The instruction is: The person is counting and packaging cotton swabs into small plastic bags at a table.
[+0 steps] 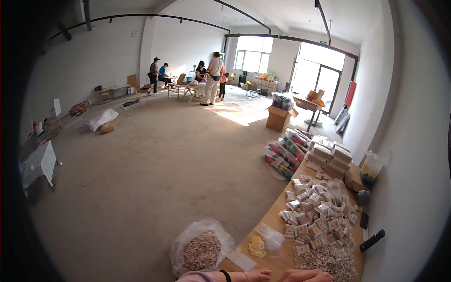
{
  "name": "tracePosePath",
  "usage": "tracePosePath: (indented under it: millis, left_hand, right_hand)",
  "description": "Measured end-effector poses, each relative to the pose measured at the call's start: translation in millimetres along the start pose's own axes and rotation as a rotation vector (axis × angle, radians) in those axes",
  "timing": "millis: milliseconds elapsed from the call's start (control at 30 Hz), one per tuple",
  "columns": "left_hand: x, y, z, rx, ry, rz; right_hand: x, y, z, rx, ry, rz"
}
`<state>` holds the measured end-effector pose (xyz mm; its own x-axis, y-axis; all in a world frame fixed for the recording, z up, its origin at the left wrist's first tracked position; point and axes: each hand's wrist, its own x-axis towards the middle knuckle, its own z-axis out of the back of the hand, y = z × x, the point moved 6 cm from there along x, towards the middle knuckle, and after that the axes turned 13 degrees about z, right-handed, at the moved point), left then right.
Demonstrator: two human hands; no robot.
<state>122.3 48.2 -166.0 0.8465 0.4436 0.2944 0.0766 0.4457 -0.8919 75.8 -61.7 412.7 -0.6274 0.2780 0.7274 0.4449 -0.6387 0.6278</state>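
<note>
At the lower edge, my left hand [257, 275] lies low over the near end of the wooden table [268, 224], its visible fingers stretched out with nothing seen in them. My right hand [305, 276] is to its right, knuckles up and fingers curled; the frame edge cuts it off, and what it may hold is hidden. Beside the right hand spreads a loose heap of thin sticks that look like cotton swabs [331, 263]. Beyond it lies a large pile of small clear packets [322, 211] of similar sticks. Yellow cards [256, 246] and a clear plastic bag [271, 236] lie ahead of my left hand.
A plastic sack [178, 244] full of small sticks stands on the floor left of the table. Stacked packs [331, 155] sit at the table's far end, near colourful bagged goods [286, 152] and a cardboard box [278, 120]. Several people [213, 77] gather far off. A wall borders the right.
</note>
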Motion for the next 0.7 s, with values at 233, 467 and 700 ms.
tracePosePath:
  millis: [233, 467, 700]
  left_hand:
    - [-25.3, -98.4, 42.3, 0.201, -0.181, 0.219]
    - [-30.0, -103.8, 45.9, -0.181, -0.206, 0.394]
    - [-29.9, -82.0, 51.2, -0.161, 0.019, 0.643]
  right_hand:
    - [10.7, 22.6, -20.2, 0.338, -0.065, 0.271]
    - [6.3, 28.0, -20.0, 0.372, 0.003, 0.675]
    - [5.4, 28.5, -17.3, 0.496, -0.209, 0.440]
